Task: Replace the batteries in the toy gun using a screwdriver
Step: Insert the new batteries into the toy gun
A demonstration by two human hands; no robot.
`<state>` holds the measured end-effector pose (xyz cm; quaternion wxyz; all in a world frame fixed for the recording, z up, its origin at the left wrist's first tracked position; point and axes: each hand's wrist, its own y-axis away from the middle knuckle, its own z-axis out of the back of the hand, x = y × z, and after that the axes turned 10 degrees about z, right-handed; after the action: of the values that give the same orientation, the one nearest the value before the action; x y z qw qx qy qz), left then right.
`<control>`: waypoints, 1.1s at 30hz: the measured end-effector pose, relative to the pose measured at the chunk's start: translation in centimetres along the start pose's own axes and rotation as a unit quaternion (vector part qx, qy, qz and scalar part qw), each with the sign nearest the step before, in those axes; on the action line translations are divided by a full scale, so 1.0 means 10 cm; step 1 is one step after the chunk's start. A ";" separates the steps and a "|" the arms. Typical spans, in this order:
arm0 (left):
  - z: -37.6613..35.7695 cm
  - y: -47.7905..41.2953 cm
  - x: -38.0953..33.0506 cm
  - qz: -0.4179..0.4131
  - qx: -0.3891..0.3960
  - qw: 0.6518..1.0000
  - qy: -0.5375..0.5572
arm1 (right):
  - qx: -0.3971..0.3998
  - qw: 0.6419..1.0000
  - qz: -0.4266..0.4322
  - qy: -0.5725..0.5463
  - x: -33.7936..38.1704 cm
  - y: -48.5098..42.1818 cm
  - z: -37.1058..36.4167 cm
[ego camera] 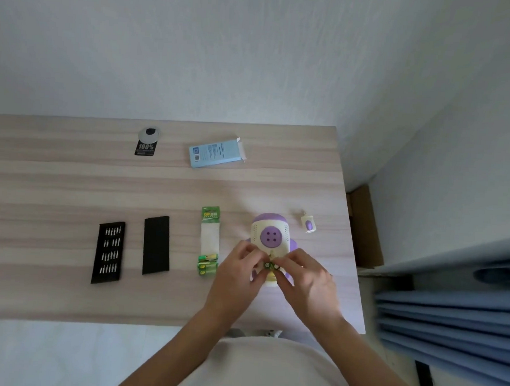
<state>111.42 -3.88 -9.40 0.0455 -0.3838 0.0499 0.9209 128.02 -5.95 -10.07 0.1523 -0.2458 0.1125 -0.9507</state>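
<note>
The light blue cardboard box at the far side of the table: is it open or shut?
Open. The light blue cardboard box lies flat on the wooden table, and its white end flaps stand out at the right end.

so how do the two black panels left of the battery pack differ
The left black panel holds rows of small silver screwdriver bits; the right black panel looks plain, with nothing on it. The left one sits nearer the table's front edge and tilts slightly. Both are flat black rectangles of similar size.
</note>
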 end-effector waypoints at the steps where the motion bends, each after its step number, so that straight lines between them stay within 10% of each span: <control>1: -0.01 0.00 0.01 0.002 0.000 1.000 0.000 | -0.002 1.000 -0.003 -0.002 0.00 0.01 -0.01; 33: -0.02 0.30 0.13 -0.072 0.008 0.985 -0.157 | 0.057 0.993 0.001 0.104 0.14 0.27 -0.01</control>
<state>110.29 -6.80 -10.24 0.1216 -0.2363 0.0218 0.9638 127.48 -8.88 -10.32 0.1546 -0.1365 0.0737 -0.9757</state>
